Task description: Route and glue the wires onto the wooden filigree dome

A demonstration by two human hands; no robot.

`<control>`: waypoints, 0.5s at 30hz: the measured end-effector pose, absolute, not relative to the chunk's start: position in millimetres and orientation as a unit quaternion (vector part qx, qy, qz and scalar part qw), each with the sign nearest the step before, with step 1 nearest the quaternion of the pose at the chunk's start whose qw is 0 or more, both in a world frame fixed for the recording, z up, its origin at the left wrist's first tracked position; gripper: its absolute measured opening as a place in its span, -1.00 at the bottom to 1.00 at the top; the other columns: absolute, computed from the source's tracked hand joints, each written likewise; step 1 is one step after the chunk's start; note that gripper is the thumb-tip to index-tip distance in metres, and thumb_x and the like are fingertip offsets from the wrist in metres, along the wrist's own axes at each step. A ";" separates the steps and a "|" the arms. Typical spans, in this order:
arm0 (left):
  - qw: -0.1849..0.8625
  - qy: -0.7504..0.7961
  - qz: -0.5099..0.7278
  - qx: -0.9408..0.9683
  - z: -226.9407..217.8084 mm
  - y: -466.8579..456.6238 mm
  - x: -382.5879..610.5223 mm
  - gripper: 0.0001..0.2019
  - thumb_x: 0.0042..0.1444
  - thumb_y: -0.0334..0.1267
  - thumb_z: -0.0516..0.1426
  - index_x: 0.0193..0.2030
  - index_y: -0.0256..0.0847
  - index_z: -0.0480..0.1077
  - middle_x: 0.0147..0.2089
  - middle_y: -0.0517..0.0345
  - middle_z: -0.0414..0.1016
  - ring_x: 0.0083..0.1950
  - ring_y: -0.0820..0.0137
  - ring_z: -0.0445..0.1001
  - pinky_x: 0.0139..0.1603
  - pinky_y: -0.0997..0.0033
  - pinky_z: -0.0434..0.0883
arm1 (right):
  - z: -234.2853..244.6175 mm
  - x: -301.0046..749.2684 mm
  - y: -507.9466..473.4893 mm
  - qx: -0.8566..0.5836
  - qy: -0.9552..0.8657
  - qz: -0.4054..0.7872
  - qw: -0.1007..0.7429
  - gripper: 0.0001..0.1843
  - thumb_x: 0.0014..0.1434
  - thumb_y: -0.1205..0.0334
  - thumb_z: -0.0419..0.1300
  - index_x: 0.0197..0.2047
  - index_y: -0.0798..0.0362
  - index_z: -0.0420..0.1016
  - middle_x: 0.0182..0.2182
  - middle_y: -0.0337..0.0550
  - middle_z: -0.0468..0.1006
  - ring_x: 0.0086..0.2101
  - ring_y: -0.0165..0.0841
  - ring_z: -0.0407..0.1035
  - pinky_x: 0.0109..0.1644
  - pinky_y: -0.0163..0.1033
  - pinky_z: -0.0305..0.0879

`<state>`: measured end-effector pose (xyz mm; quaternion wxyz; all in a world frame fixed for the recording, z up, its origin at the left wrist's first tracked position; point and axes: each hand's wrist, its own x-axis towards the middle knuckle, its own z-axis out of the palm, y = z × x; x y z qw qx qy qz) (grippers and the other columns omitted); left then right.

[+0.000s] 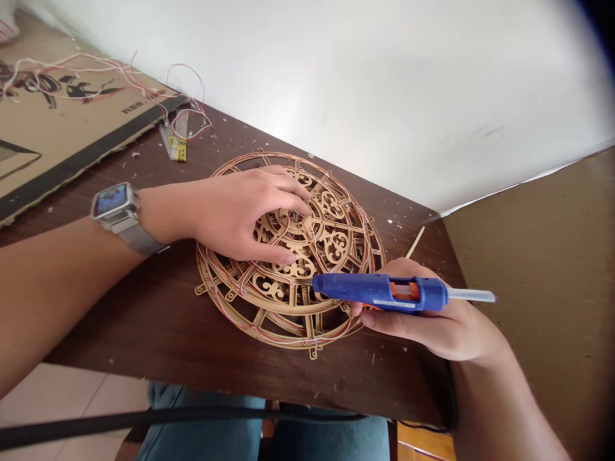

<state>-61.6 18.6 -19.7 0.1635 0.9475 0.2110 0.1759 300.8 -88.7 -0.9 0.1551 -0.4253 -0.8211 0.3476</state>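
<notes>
A blue hot glue gun (350, 288) is gripped in my right hand (432, 320), a pale glue stick (473, 295) jutting from its back end. Its nozzle points left and meets, or hovers just over, a gold round openwork frame (336, 246) with scroll patterns. Red and white wires run along the frame's rings and spokes, and a similar ring shows beneath it. Over the frame's left part lies my left hand (250, 211), fingers spread and thumb apart, resting on it or just above. The hand hides part of the scrollwork.
The dark brown table (158, 320) carries small white scraps. Back left are a cardboard sheet (62, 141), loose red and white wires (192, 115) and a yellow-labelled clear piece (177, 148). A thin pale stick (416, 242) lies right. A black cable (96, 424) crosses below the front edge.
</notes>
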 end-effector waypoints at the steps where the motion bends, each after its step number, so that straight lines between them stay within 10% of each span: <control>1: 0.160 0.212 0.168 0.949 -18.5 17.2 -61.3 -0.35 0.44 0.26 0.33 0.47 -0.12 0.59 0.63 -0.18 0.49 0.67 -0.08 0.42 0.81 -0.15 0.18 | -0.5 299.6 -89.3 -0.426 -0.820 0.348 0.156 -0.84 0.41 0.01 0.55 -0.07 -0.12 0.87 -0.20 -0.16 0.79 -0.24 -0.28 0.73 -0.18 -0.23 0.65; 15: 0.152 0.232 0.127 0.952 -17.4 8.0 -58.6 -0.15 0.34 0.36 0.37 0.60 -0.07 0.47 0.74 -0.25 0.29 0.76 -0.20 0.25 0.82 -0.29 0.15 | 5.3 286.3 -91.7 -0.424 -0.818 0.351 0.166 -0.78 0.42 -0.03 0.53 -0.18 -0.10 0.78 -0.32 -0.17 0.74 -0.35 -0.26 0.65 -0.32 -0.19 0.59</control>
